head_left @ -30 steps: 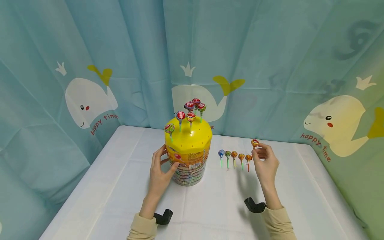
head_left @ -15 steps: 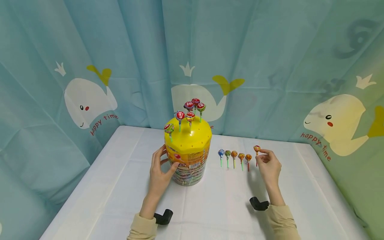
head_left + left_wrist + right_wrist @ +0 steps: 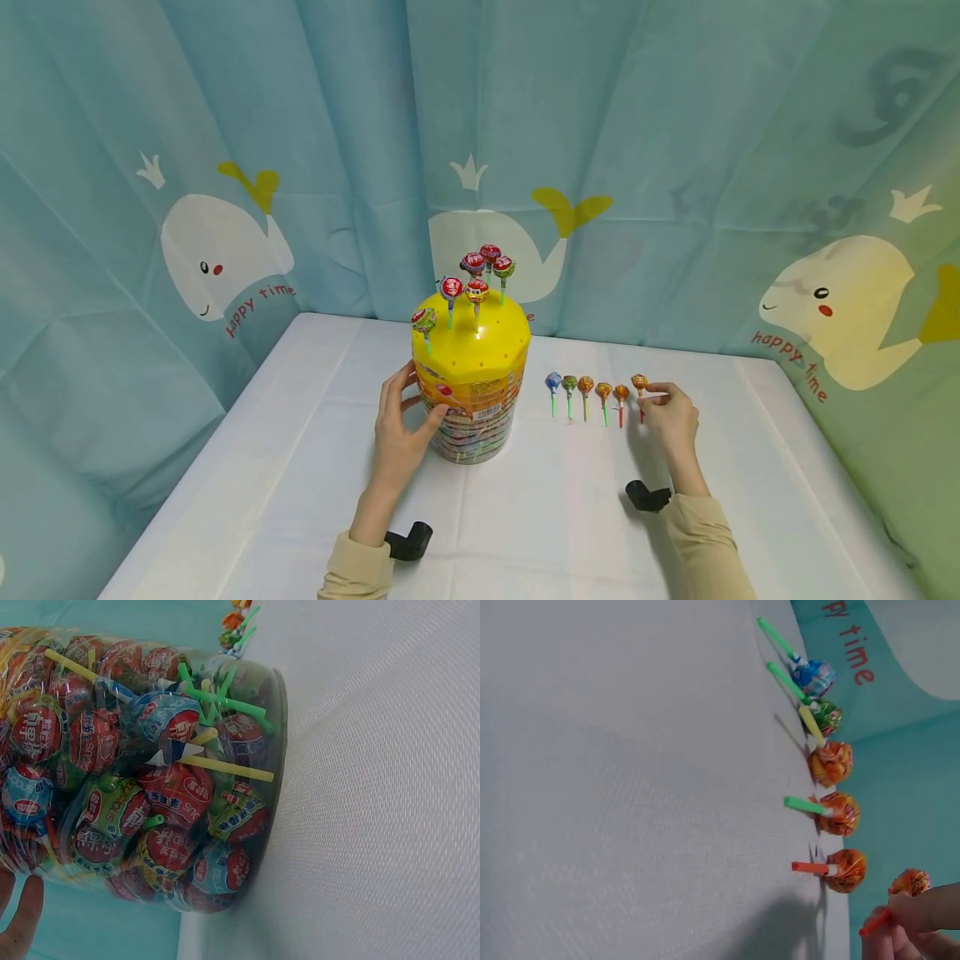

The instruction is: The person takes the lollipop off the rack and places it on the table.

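A clear plastic jar (image 3: 471, 437) full of wrapped lollipops stands upright under a yellow lid (image 3: 495, 337). Several lollipops stick up from that lid by their sticks, among them a green one (image 3: 423, 320) at the left. My left hand (image 3: 401, 442) grips the jar's left side, thumb in front; fingers (image 3: 27, 911) show at the lower left of the left wrist view. To the right, my right hand (image 3: 672, 421) pinches an orange lollipop (image 3: 639, 381) by its red stick, beside the right end of a row of lollipops. Whether it touches the table is unclear.
The row on the white table (image 3: 315, 467) runs from a blue lollipop (image 3: 553, 382) through a green one (image 3: 570, 383) to orange ones (image 3: 622, 392). A blue-green curtain (image 3: 360, 167) with whale prints hangs behind the table. Black wrist mounts (image 3: 408, 542) jut from both wrists.
My right hand has moved slightly right and lowered the orange lollipop toward the table, level with the row. The left hand and the jar stay put.
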The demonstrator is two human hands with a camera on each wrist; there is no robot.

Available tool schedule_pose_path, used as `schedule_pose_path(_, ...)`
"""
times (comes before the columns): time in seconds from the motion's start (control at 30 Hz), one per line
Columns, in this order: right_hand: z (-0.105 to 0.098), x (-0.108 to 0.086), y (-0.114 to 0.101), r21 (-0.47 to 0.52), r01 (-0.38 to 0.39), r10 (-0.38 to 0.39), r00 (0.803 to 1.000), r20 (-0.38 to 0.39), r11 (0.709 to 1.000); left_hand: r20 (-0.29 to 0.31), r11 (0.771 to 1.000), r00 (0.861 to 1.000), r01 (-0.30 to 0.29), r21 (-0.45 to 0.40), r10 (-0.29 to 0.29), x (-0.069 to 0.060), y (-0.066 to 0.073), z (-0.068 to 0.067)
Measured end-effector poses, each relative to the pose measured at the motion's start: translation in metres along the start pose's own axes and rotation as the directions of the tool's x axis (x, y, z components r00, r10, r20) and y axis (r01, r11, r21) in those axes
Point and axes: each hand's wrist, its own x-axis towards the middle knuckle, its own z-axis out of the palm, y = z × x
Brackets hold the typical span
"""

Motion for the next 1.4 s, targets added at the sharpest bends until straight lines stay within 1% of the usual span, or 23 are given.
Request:
schedule_pose_path(0.17, 0.003, 0.005, 0.005, -0.021, -0.049, 0.050, 0.997, 0.051, 0.999, 0.000, 1.000, 1.000, 0.005, -0.001, -0.005, 0.000, 0.001, 0.000)
schedule_pose_path(0.37, 0.006, 0.009, 0.007, -0.070, -0.077, 0.083, 0.992, 0.093, 0.995, -0.001, 1.000, 1.000, 0.014, 0.001, -0.014, 0.000, 0.001, -0.001)
schedule_pose_path(0.57, 0.007, 0.010, 0.007, -0.102, -0.106, 0.116, 0.988, 0.101, 0.989, 0.004, 1.000, 1.000, 0.009, 0.011, -0.009, 0.000, 0.002, -0.001)
schedule_pose_path(0.7, 0.007, 0.009, 0.008, -0.108, -0.120, 0.132, 0.986, 0.105, 0.987, 0.000, 1.000, 1.000, -0.002, 0.023, 0.002, 0.000, -0.001, 0.000)
schedule_pose_path(0.77, 0.007, 0.009, 0.008, -0.116, -0.121, 0.134, 0.985, 0.108, 0.986, -0.002, 1.000, 1.000, 0.001, 0.023, -0.001, 0.000, -0.009, 0.002)
schedule_pose_path(0.93, 0.006, 0.010, 0.007, -0.154, -0.109, 0.127, 0.985, 0.115, 0.982, -0.013, 1.000, 1.000, -0.003, 0.022, 0.003, -0.002, -0.033, 0.006)
schedule_pose_path(0.97, 0.006, 0.010, 0.006, -0.164, -0.105, 0.126, 0.985, 0.118, 0.981, -0.014, 1.000, 1.000, -0.005, 0.021, 0.005, -0.003, -0.035, 0.006)
schedule_pose_path(1.13, 0.004, 0.010, 0.006, -0.210, -0.079, 0.110, 0.984, 0.140, 0.975, -0.012, 1.000, 1.000, -0.017, 0.008, 0.017, -0.004, -0.039, 0.005)
schedule_pose_path(1.27, 0.004, 0.008, 0.008, -0.224, -0.069, 0.104, 0.983, 0.150, 0.972, -0.007, 1.000, 1.000, -0.012, 0.005, 0.012, -0.004, -0.039, 0.005)
schedule_pose_path(1.37, 0.004, 0.008, 0.009, -0.216, -0.067, 0.102, 0.983, 0.155, 0.974, -0.006, 1.000, 1.000, 0.002, 0.008, -0.002, -0.003, -0.036, 0.006)
schedule_pose_path(1.4, 0.003, 0.008, 0.009, -0.214, -0.067, 0.101, 0.983, 0.153, 0.974, -0.005, 1.000, 1.000, 0.008, 0.011, -0.008, -0.003, -0.032, 0.005)
